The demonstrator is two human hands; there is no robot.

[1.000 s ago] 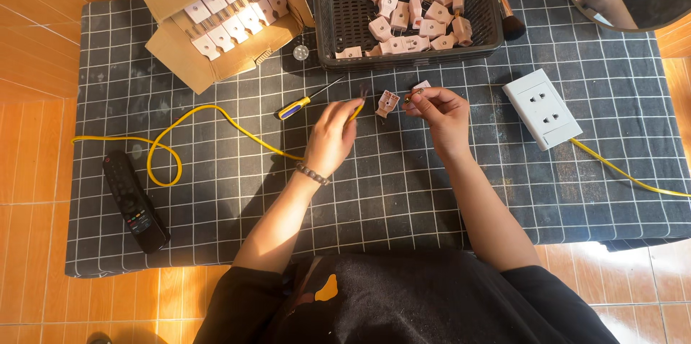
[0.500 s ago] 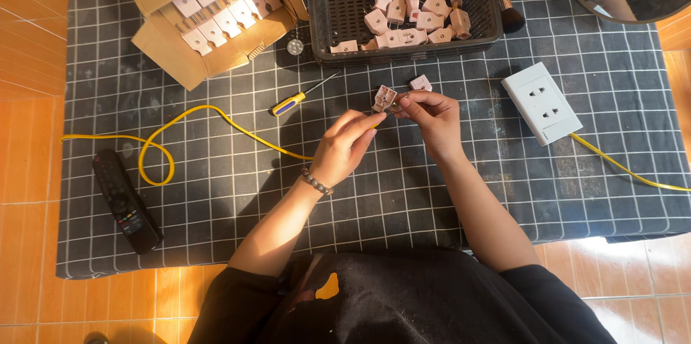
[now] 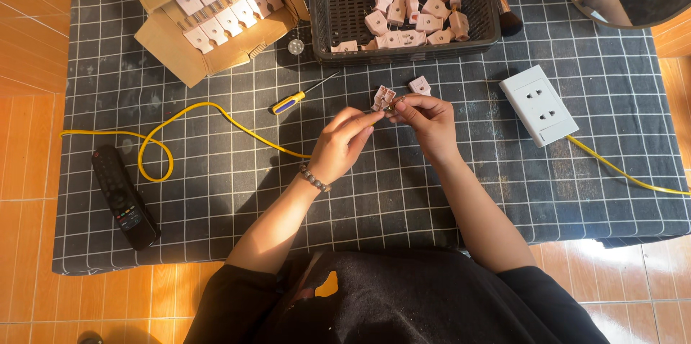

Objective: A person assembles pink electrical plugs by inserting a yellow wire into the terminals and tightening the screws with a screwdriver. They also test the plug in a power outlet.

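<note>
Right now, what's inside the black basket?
The black basket holds a loose pile of pinkish plug parts, mostly on its right side. Whatever lies beneath the pile is covered.

We wear a black top (image 3: 403, 301) with a small yellow patch (image 3: 327, 285) on the front. Our arms are bare. Our left hand (image 3: 342, 144) has a dark bead bracelet (image 3: 314, 178) at the wrist. Our right hand (image 3: 428, 122) wears nothing.

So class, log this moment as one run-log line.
left hand: touching pink plug part | right hand: holding it | screwdriver: on mat, unused
</note>
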